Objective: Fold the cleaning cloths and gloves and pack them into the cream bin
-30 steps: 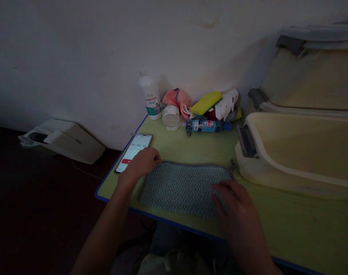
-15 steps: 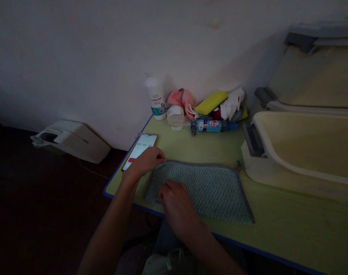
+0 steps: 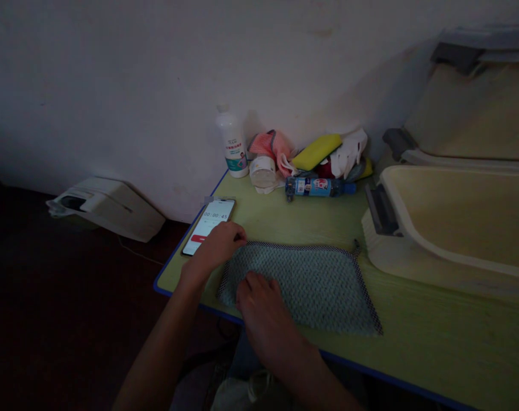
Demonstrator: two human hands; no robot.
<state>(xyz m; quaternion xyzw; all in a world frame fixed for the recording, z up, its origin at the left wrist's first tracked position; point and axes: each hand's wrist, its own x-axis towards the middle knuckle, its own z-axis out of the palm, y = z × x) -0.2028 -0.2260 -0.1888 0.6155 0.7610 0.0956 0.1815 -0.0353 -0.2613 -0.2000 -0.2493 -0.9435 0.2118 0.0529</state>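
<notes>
Pale wall (image 3: 114, 85) behind a yellow-green table (image 3: 434, 331) with blue edging. At the table's right sits an open cream plastic bin (image 3: 426, 257) with gray latches. Nearer the person, a blue-gray textured cloth (image 3: 315, 285) with checkered trim lies flat along the front edge. The left hand (image 3: 221, 242), fingers curled, is at its far left corner; the right hand (image 3: 263, 308), also curled, rests on its left part. Whether either pinches the fabric cannot be told. Beyond the left hand lies a lit smartphone (image 3: 210, 222); near the wall stands a white bottle (image 3: 232, 145).
</notes>
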